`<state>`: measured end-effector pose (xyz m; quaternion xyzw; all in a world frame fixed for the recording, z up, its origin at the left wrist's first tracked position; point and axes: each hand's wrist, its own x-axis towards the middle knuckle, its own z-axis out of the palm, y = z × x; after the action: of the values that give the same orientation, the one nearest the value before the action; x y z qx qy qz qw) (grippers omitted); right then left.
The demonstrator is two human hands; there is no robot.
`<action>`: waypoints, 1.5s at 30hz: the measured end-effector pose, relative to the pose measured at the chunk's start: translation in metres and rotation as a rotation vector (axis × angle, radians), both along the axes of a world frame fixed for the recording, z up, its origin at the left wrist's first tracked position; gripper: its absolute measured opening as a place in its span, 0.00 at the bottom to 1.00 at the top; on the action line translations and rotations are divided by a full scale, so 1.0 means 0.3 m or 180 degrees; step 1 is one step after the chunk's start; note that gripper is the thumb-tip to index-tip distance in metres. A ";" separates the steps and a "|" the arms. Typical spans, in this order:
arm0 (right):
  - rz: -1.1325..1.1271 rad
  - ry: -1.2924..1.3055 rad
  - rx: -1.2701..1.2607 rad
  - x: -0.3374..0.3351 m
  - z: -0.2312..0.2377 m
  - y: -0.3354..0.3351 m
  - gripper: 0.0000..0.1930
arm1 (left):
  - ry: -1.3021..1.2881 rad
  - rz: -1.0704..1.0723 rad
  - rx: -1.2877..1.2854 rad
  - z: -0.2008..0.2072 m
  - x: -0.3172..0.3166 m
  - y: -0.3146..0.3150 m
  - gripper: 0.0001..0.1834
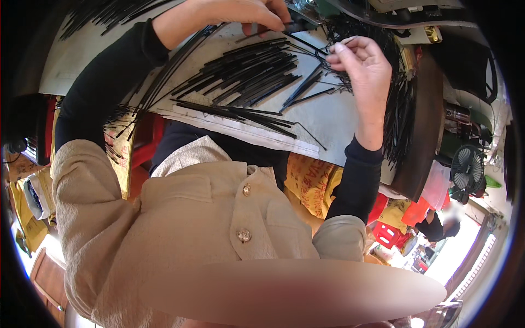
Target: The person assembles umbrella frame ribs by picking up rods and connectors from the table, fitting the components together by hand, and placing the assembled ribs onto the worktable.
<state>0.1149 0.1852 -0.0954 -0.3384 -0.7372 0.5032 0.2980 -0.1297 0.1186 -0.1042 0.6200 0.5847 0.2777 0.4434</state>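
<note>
At the far edge of the table, my left hand (257, 15) is bent with its fingers closed, next to a small dark part; what they hold is partly hidden. My right hand (362, 61) is raised over the right side of the table, thumb and fingertips pinched together; whatever sits in the pinch is too small to make out. Thin black strips run between the two hands. Below them a pile of slim black tubes (246, 74) lies spread on the pale table (322, 117). A few longer black strips (240, 115) rest near the front edge.
More black strands bunch at the right (402, 117), beside a brown wooden edge (429, 115). Another bundle of black strips (109, 16) lies far left. Yellow printed sacks (309, 183) hang below the table. A small fan (468, 167) and a person (436, 227) are to the right.
</note>
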 end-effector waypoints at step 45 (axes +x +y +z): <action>0.0405 0.0062 -0.0485 -0.102 -0.019 0.010 0.14 | -0.1769 0.0385 0.0047 -0.026 -0.019 0.060 0.14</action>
<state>0.0843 0.1883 -0.1011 -0.3077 -0.7139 0.5790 0.2459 -0.1353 0.1366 -0.1121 0.4873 0.4746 0.4672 0.5648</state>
